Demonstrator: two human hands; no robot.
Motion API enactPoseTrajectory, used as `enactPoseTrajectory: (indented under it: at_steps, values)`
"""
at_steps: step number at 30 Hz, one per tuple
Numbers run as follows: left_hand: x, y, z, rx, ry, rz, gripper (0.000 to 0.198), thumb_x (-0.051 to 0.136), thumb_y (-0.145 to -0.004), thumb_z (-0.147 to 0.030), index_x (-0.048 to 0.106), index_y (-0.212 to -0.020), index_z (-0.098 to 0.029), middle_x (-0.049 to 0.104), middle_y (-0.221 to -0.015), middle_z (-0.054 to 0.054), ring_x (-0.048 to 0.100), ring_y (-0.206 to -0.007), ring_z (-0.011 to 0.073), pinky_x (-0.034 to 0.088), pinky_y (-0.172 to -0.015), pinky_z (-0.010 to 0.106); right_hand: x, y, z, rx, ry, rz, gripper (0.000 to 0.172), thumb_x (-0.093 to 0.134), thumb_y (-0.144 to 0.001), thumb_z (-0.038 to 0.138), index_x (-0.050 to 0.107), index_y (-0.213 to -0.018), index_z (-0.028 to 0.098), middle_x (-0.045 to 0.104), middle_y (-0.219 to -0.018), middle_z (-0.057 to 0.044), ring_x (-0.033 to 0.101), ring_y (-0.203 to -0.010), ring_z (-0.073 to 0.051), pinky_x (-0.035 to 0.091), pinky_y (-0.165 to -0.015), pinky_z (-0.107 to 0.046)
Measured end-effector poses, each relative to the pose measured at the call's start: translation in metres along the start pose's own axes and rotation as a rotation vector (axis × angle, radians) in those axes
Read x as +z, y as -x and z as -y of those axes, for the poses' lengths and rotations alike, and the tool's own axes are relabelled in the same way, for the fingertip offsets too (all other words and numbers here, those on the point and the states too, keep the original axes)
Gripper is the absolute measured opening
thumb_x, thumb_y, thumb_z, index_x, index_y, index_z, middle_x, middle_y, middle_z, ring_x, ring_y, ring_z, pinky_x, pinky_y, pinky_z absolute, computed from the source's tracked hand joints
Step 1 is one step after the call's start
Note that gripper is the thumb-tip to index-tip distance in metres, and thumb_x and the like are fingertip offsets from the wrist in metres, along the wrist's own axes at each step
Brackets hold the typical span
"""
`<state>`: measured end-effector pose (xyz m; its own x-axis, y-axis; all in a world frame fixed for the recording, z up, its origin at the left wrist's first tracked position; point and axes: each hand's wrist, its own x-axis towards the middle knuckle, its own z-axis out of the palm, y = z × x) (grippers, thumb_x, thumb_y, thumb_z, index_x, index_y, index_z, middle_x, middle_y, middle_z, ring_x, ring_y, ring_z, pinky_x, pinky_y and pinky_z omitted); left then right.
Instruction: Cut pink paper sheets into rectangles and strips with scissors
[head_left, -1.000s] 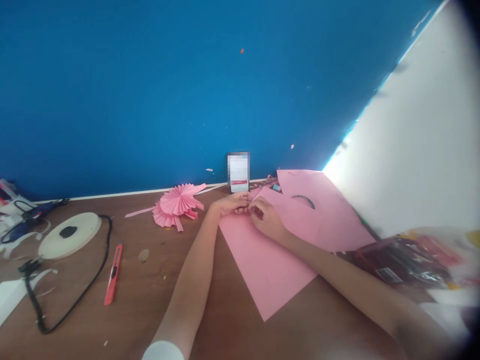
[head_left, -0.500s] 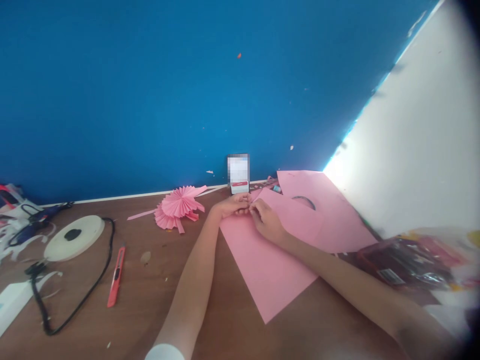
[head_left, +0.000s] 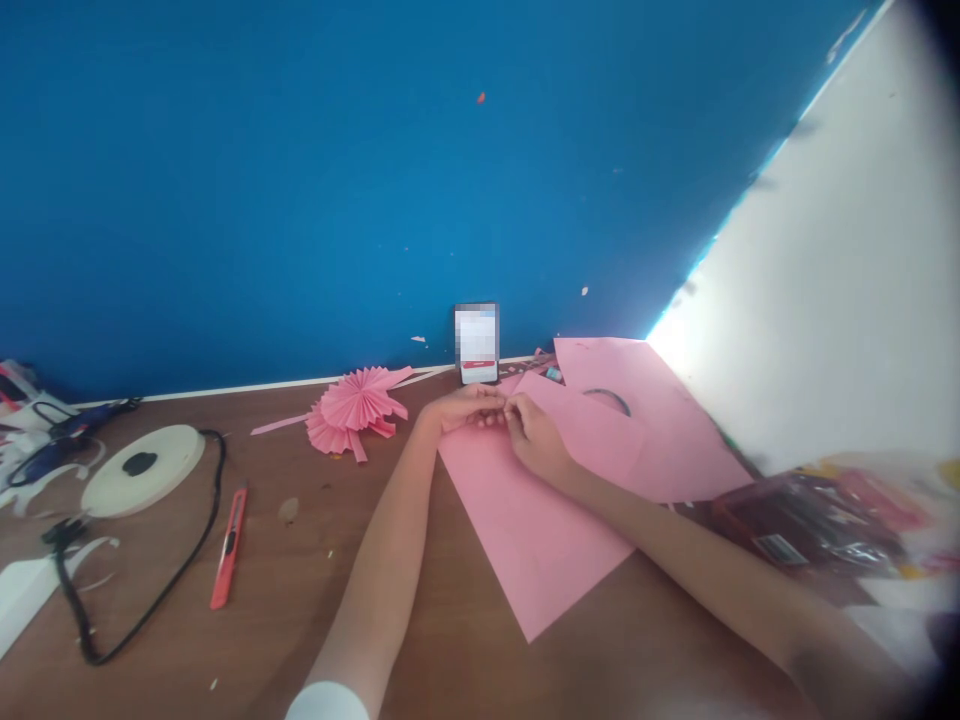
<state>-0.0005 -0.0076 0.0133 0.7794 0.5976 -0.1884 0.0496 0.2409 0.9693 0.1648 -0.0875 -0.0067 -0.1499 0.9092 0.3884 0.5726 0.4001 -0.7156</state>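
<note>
Over the far end of a large pink paper sheet [head_left: 536, 560], my two hands meet fingertip to fingertip. My left hand [head_left: 471, 408] comes in from the left with its fingers curled together. From the right, my right hand [head_left: 534, 432] pinches thumb against fingers right beside the left fingertips. Whatever lies between the fingers is too small and hidden to name. More pink paper [head_left: 690, 440] lies beneath and to the right, with a dark ring-shaped object [head_left: 609, 401] on it. To the left sit pleated pink paper fans [head_left: 358, 402] with loose strips.
A phone [head_left: 478, 345] leans against the blue wall behind my hands. Left on the table are a red box cutter [head_left: 229, 550], a pale round disc [head_left: 142, 472] and a black cable [head_left: 169, 590]. Clear plastic packets [head_left: 810, 520] lie at the right by the white wall.
My right hand has shifted very slightly to the right, and both hands stay close together. The whole view has moved a little; the papers and tools lie as before.
</note>
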Motion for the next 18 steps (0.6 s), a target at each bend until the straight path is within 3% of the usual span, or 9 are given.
enactPoseTrajectory:
  at_steps: [8,18]
  values:
    - [0.001,-0.001,0.001,-0.002,-0.088,0.007,0.03,0.068,-0.074,-0.037,0.058,-0.082,-0.01,0.056,-0.07,0.002,0.048,-0.055,0.0046,0.032,-0.05,0.017,-0.005,0.003,0.009,-0.03,0.075,-0.031,0.011,0.044,-0.074,0.011,0.05,-0.078,0.019,0.055,-0.067,0.0,0.046,-0.055,-0.012,0.035,-0.057,-0.024]
    - [0.003,0.002,-0.005,-0.052,-0.085,0.019,0.043,0.077,-0.061,-0.039,0.049,-0.084,-0.015,0.044,-0.062,-0.006,0.037,-0.048,0.0031,0.019,-0.043,0.016,-0.009,0.001,0.009,-0.005,-0.023,-0.066,0.015,0.043,-0.073,0.011,0.056,-0.068,0.017,0.055,-0.062,0.0,0.045,-0.054,-0.012,0.035,-0.056,-0.024]
